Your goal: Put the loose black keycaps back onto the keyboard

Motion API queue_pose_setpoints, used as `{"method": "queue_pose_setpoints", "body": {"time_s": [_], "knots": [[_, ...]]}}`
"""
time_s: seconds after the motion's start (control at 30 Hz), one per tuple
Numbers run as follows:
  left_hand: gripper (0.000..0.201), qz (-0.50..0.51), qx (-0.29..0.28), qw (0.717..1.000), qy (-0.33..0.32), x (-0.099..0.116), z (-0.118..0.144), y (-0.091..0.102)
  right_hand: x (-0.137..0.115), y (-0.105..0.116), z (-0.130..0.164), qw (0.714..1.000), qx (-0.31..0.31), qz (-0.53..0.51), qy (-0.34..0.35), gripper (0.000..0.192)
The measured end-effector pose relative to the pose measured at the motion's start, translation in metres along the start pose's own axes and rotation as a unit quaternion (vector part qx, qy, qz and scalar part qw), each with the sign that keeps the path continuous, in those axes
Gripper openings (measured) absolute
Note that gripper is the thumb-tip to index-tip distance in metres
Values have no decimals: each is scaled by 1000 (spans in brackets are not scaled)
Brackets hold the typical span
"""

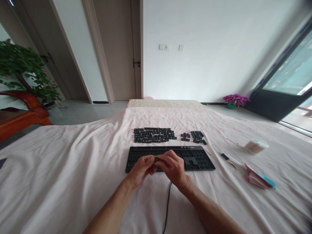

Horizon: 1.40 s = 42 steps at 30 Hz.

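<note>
A black keyboard (168,149) lies on the cloth, with most of its keys off and its key sockets bare. Above its near middle part my two hands meet at the fingertips. My left hand (143,166) is closed and pinches a small black keycap (156,159). From the other side my right hand (173,166) is closed on the same keycap with thumb and forefinger. Behind the keyboard, loose black keycaps (153,135) lie in a large group, with smaller groups to the right. The keyboard's cable (167,206) runs toward me between my forearms.
On the right lie a clear tub of cotton swabs (256,146), a small black-headed brush (225,156) and a pink and blue item (259,178). A pink patterned cloth (73,182) with folds covers the surface. A wooden chair (31,107) stands at the left.
</note>
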State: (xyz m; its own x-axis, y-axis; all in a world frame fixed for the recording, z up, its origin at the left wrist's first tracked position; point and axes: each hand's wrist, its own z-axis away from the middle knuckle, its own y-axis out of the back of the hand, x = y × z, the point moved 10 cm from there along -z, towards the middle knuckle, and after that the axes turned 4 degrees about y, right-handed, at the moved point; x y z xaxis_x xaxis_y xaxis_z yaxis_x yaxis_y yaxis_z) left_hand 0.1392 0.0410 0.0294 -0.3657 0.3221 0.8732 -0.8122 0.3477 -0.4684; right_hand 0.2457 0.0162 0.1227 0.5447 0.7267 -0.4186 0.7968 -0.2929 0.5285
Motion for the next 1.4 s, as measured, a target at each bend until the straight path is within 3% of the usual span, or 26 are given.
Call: {"method": "queue_pose_setpoints", "body": {"time_s": [0.3,0.63,0.77,0.97,1.4], "knots": [[40,7,-3,1000,-1,-1,0,-3,-13,7,-2,998,35,40,47,13],[37,21,10,1000,-9,4,0,4,-17,3,-2,997,7,48,56,16],[27,58,28,998,9,4,0,7,-14,3,-4,999,6,31,33,19],[32,98,82,992,-12,3,1,13,-1,8,-4,999,28,19,-23,15],[30,126,107,986,-18,1,2,17,0,2,-5,998,-18,56,-16,18]]}}
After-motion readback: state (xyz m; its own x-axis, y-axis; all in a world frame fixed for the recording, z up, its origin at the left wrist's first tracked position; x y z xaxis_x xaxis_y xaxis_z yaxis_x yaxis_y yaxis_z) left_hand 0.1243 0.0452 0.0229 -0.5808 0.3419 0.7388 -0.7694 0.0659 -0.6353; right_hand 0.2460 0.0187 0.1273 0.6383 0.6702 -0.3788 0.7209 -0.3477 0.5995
